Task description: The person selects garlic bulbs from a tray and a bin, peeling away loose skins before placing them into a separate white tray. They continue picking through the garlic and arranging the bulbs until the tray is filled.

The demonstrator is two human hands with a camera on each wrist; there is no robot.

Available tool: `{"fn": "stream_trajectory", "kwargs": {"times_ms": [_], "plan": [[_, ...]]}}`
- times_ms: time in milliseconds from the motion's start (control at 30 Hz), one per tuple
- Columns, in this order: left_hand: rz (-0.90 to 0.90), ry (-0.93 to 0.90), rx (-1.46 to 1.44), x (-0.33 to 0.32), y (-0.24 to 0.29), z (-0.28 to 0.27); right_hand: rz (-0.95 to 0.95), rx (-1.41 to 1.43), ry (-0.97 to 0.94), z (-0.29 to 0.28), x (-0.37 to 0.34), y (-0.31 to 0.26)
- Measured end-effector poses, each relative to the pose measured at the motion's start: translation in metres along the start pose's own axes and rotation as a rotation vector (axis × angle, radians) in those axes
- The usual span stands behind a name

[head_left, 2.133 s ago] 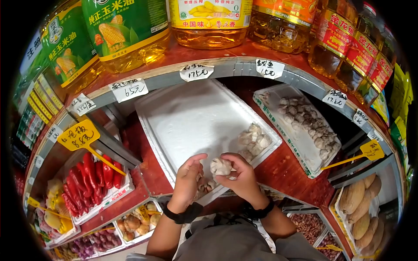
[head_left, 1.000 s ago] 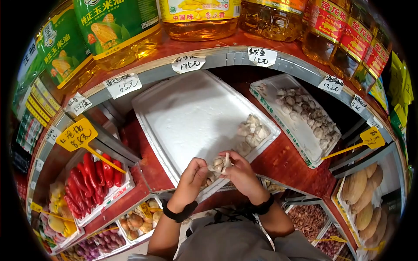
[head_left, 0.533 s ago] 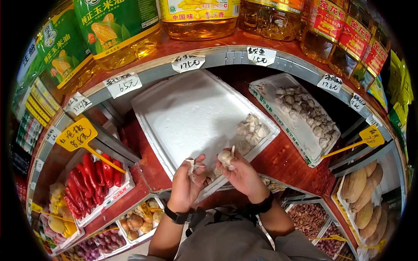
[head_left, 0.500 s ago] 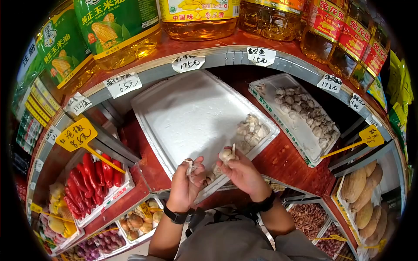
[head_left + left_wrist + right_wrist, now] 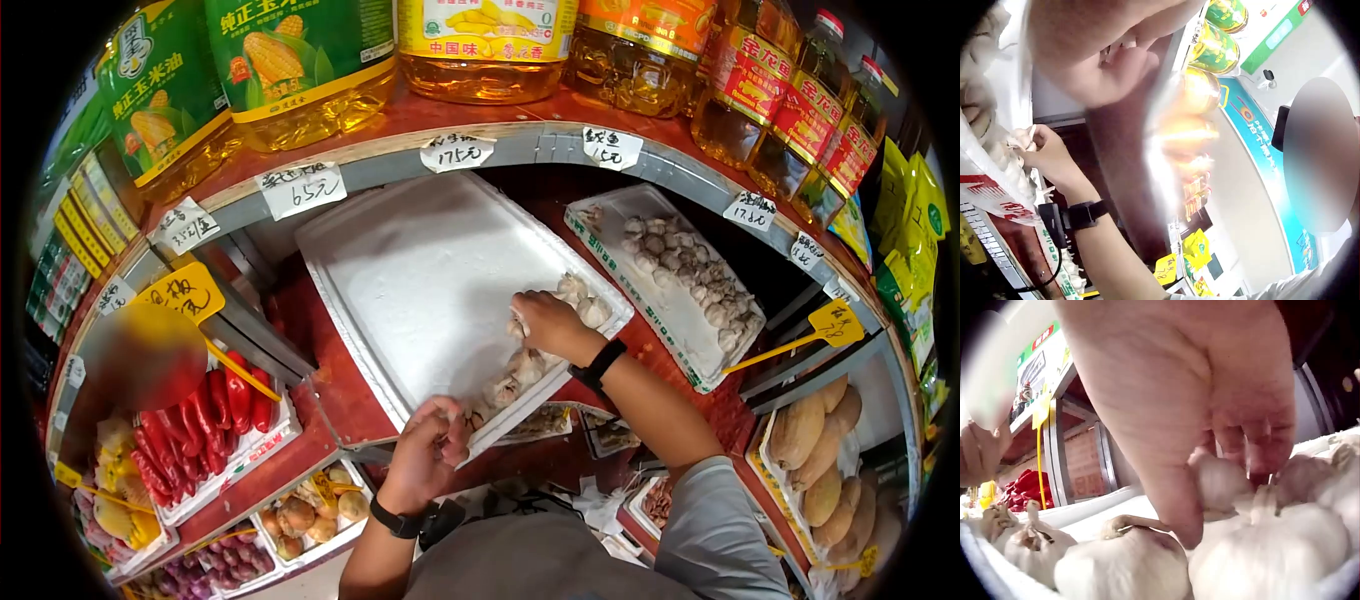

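My right hand (image 5: 553, 325) reaches over the white foam tray (image 5: 400, 300), its fingers curled round a garlic bulb (image 5: 517, 326) beside the other bulbs. In the right wrist view that bulb (image 5: 1224, 481) is partly covered by the thumb and fingers. More garlic bulbs (image 5: 518, 370) lie in a row along the tray's near right side. My left hand (image 5: 430, 450) hovers at the tray's near corner with bent fingers. Small pale bits show between its thumb and fingers in the left wrist view; I cannot tell whether it holds garlic skin.
Right of the tray stands a second foam box (image 5: 648, 310) with garlic. Oil bottles (image 5: 485, 60) line the shelf above, its edge hung with price tags (image 5: 302, 188). Red peppers (image 5: 185, 430) and onions (image 5: 310, 515) sit at left, long tan gourds (image 5: 815, 450) at right.
The right hand has moved forward and up from beside the left hand, to the garlic in the tray. The skin seen in the left hand earlier no longer shows in the head view.
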State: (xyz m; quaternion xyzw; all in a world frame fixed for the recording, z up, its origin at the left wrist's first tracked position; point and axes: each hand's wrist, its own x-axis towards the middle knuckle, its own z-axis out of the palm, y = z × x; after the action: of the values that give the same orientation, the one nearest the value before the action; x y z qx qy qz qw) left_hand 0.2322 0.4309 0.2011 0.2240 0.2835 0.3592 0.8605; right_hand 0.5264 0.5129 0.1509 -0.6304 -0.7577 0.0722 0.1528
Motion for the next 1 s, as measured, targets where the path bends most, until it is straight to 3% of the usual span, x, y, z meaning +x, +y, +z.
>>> {"fn": "stream_trajectory", "kwargs": {"times_ms": [67,133,200,267,367,433,567,600,667,800,867,900,933,1000], "plan": [[-0.013,-0.120,-0.007,-0.003,-0.004,-0.012,0.015,-0.070,-0.014,0.004,0.005,0.002],[-0.029,-0.059,-0.032,-0.009,-0.002,-0.013,-0.043,-0.035,-0.151,-0.018,0.005,-0.002],[-0.155,-0.156,-0.219,-0.013,-0.006,-0.027,-0.040,0.046,-0.205,-0.039,0.003,-0.007],[-0.171,-0.198,-0.240,-0.019,-0.009,-0.029,-0.032,0.195,-0.209,-0.049,0.000,-0.008],[-0.153,-0.151,-0.196,-0.021,-0.014,-0.027,-0.101,0.138,-0.113,-0.019,0.002,0.010],[-0.114,0.075,0.058,-0.027,-0.012,-0.010,-0.116,0.081,0.007,-0.013,-0.002,0.004],[-0.159,-0.091,0.132,-0.025,-0.015,-0.009,-0.151,-0.037,0.006,-0.006,-0.004,0.003],[-0.134,-0.072,0.265,-0.028,-0.015,0.007,-0.136,-0.092,-0.005,-0.001,-0.003,0.004],[-0.145,-0.223,0.359,-0.023,-0.027,-0.005,-0.067,-0.246,-0.009,-0.001,-0.006,-0.004],[-0.338,-0.276,0.182,-0.019,-0.041,-0.006,-0.005,-0.016,0.046,-0.024,-0.013,-0.010],[-0.381,-0.415,-0.147,-0.015,-0.049,-0.003,-0.019,0.110,0.101,-0.041,-0.020,-0.002],[-0.482,-0.243,-0.045,-0.023,-0.044,0.006,0.005,0.205,0.187,-0.060,-0.027,0.010],[-0.482,-0.248,-0.038,-0.023,-0.045,0.017,0.026,0.301,0.272,-0.079,-0.033,0.024],[-0.444,-0.194,0.264,-0.023,-0.049,0.031,0.265,0.119,0.271,-0.098,-0.036,0.076]]}}
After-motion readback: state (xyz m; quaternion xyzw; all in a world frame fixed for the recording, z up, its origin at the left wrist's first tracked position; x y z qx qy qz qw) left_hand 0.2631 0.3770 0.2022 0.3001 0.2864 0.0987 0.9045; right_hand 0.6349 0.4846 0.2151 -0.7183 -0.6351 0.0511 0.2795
